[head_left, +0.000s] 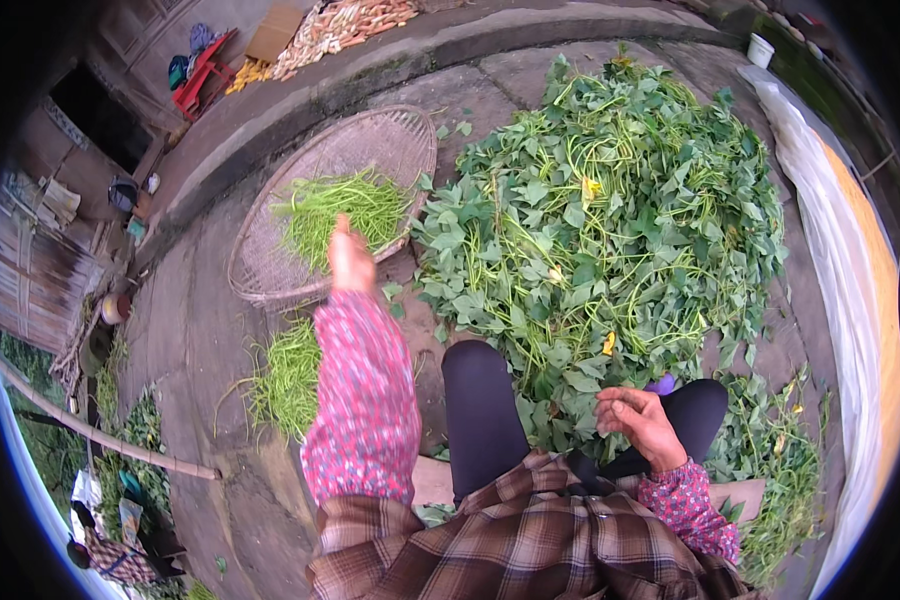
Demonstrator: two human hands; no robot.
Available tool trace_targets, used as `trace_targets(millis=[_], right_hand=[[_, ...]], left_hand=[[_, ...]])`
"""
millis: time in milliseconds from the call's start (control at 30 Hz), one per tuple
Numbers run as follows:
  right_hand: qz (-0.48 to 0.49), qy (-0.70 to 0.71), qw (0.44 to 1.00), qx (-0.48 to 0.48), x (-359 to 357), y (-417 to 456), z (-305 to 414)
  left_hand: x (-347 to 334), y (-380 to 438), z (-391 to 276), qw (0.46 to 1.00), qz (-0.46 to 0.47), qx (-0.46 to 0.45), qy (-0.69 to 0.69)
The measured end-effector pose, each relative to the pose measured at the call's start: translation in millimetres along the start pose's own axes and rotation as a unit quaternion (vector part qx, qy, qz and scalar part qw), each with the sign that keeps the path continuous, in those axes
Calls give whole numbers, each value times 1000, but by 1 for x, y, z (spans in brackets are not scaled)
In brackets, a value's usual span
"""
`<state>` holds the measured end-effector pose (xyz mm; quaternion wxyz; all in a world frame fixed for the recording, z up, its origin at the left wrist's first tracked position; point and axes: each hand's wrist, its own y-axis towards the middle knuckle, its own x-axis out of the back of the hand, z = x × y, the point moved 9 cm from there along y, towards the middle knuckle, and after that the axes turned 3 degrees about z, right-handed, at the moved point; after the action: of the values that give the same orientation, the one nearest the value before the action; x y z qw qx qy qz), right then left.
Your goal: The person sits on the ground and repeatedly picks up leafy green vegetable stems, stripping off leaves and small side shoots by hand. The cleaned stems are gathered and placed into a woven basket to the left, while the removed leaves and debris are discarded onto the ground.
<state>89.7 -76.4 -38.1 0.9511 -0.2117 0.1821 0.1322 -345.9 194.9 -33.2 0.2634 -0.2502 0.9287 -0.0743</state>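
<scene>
My left hand (351,255) reaches over the near rim of a round woven bamboo basket (270,255), beside the green leaf stalks (345,202) heaped in it. Blur hides whether its fingers hold anything. My right hand (636,421) is above my bent right knee, its fingers curled and partly apart, with nothing visible in them. In front of me lies a large pile of leafy green vines (600,225) with a few yellow leaves among them. A smaller bunch of stripped stalks (289,379) lies on the paving, left of my left sleeve.
More leafy vines (772,465) lie by my right side. A white plastic sheet (817,195) runs along the right. A low concrete ledge (450,49) curves behind the basket, with corn cobs (345,30) beyond. A bamboo pole (120,442) and another person (120,559) are at lower left.
</scene>
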Motion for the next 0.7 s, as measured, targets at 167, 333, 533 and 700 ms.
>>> trace_targets(millis=[167,333,533,700], right_hand=[[-7,-83,995,-55,3,4,-28],[-24,-123,990,-58,-3,5,-26],[-43,-128,990,-43,20,1,-32],[-92,-105,990,-31,58,-3,-26]], left_hand=[[-161,-248,54,861,446,142,201],[-252,-470,21,665,734,107,84],[-256,-544,-33,693,708,61,-126],[-248,-525,-1,673,733,101,-5]])
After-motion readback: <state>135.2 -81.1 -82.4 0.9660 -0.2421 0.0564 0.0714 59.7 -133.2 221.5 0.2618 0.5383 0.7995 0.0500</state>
